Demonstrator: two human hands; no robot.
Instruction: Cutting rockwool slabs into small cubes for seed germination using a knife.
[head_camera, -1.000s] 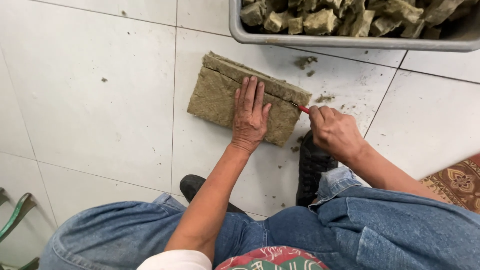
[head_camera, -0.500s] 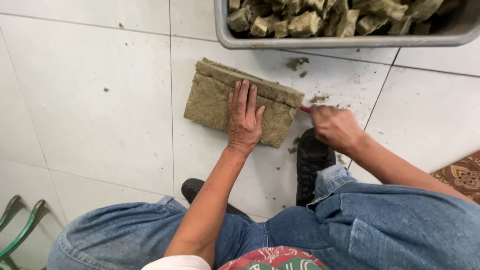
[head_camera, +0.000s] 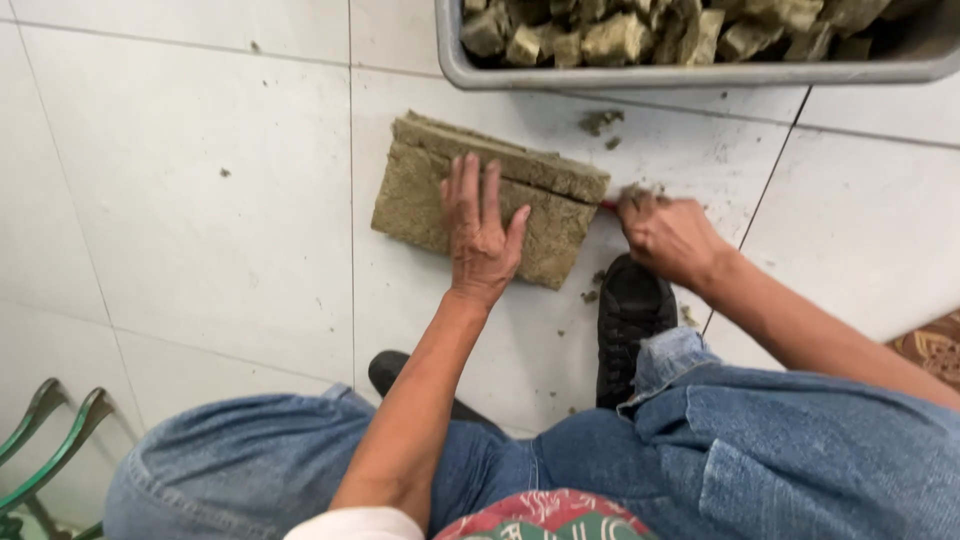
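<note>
A flat olive-brown fibrous slab (head_camera: 430, 190) lies on the white tiled floor (head_camera: 200, 200). A cut runs along its length and splits a narrow far strip (head_camera: 540, 170) from the wider near part. My left hand (head_camera: 480, 235) presses flat on the wider part, fingers spread. My right hand (head_camera: 665, 232) is closed around a small tool with a red handle (head_camera: 608, 205), at the slab's right end where the cut comes out. The blade itself is hidden.
A grey metal tub (head_camera: 700, 72) full of cut olive-brown chunks stands at the top edge. Crumbs (head_camera: 598, 122) lie between tub and slab. My black shoes (head_camera: 630, 320) and jeans-clad knees fill the bottom. Green metal bars (head_camera: 50, 450) sit bottom left, a patterned rug (head_camera: 935, 345) at right.
My right hand has drawn the tool along the cut to the slab's right end. The left hand stays pressed on the slab. The camera has shifted slightly.
</note>
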